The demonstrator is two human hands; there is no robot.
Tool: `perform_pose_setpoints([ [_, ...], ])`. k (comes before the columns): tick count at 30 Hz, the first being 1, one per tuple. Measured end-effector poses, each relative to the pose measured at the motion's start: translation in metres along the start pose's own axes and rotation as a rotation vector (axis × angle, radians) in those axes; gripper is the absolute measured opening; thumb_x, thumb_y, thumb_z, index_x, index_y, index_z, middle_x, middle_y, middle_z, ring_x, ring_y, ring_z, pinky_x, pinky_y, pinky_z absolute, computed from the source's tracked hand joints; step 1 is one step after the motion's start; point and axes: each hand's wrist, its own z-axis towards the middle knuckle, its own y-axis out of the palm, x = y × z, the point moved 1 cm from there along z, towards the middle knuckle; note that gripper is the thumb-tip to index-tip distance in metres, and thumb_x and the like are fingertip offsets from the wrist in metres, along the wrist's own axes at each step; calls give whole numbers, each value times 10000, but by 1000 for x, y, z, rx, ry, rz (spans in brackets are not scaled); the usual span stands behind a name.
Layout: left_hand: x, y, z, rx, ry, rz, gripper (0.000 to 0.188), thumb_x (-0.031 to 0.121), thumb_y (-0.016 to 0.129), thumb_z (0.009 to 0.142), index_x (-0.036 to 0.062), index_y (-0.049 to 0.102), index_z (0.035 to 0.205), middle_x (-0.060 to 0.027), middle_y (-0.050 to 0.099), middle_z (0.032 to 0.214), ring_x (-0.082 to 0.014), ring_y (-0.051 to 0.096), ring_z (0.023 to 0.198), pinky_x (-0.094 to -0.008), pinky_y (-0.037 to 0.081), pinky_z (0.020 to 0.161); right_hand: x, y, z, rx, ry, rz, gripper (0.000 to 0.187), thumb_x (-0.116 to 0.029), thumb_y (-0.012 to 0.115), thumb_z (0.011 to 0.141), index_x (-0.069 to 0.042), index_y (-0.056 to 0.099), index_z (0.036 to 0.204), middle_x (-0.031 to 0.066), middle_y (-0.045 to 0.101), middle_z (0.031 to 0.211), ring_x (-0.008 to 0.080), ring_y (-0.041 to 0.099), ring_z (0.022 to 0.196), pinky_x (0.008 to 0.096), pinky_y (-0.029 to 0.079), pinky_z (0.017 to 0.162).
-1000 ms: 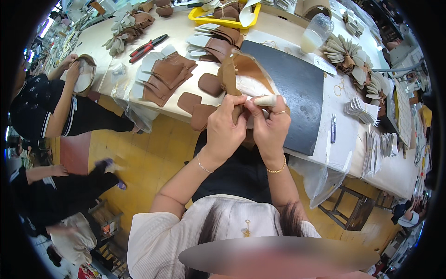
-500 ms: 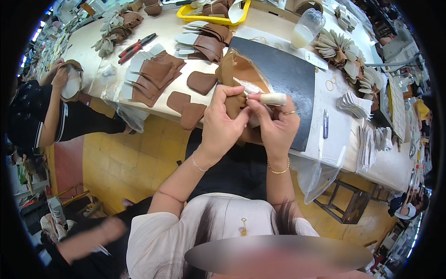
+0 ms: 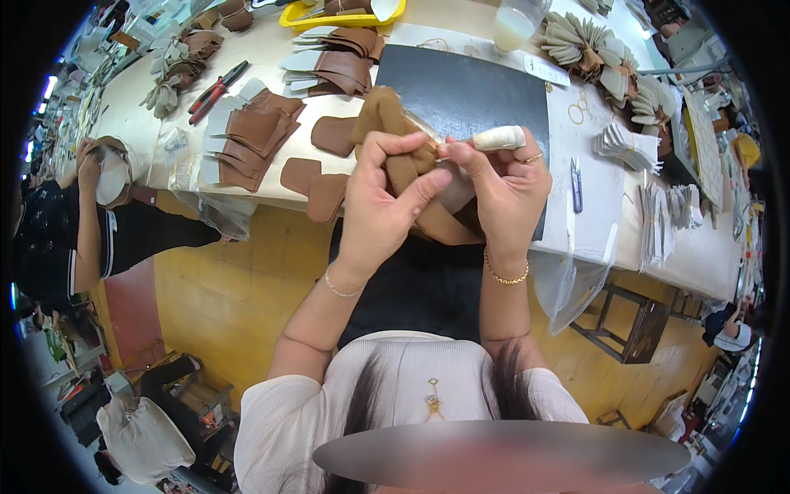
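Between my hands is a soft brown leather piece (image 3: 380, 115), bent over into a folded, pouch-like shape, with a pale strip along its upper edge. My left hand (image 3: 385, 193) grips its near left side, thumb and forefinger closing on the edge. Thumb and fingers of my right hand (image 3: 512, 185) pinch the same edge close to the left fingertips. White tape (image 3: 498, 138) wraps the right forefinger, which sticks out to the right. A black board (image 3: 469, 90) lies on the table beyond the leather piece. Whatever lies between the pinched fingertips is too small to tell.
Loose brown leather pieces (image 3: 327, 196) and stacked leather pieces (image 3: 257, 136) lie to the left, near red-handled pliers (image 3: 218, 92). Small snips (image 3: 576, 185) and pale stacks (image 3: 629, 146) lie right. A wooden stool (image 3: 642, 329) stands below the table. A co-worker (image 3: 62, 222) holds a rounded piece.
The leather piece has been turned and folded, so its inside shows much less. My hands have spread slightly apart at the wrists. The blurred arm at lower left is gone from there.
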Motion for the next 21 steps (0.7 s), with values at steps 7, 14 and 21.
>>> perform_pose_setpoints([
  [7,10,-6,7,212,62,-12,178,77,607,977,-14,531,1109,-55,560,1040,-67,547,922,-210,472,839,7,17,-4,-40,-264,-159,268,-98,811,812,-1,568,871,90,733,801,113,708,724,248,559,634],
  [14,15,-4,10,205,-3,-186,178,22,603,944,-15,540,1106,-55,586,1033,-75,554,900,-221,475,811,18,14,-6,-98,-749,-258,296,-22,785,799,14,517,920,146,742,882,271,741,821,417,616,789],
  [21,16,4,5,61,191,148,143,58,550,985,-21,598,1094,-44,643,985,-60,570,864,-206,469,790,7,5,-10,-25,-351,45,267,1,765,833,47,517,920,161,726,881,196,724,828,325,599,777],
])
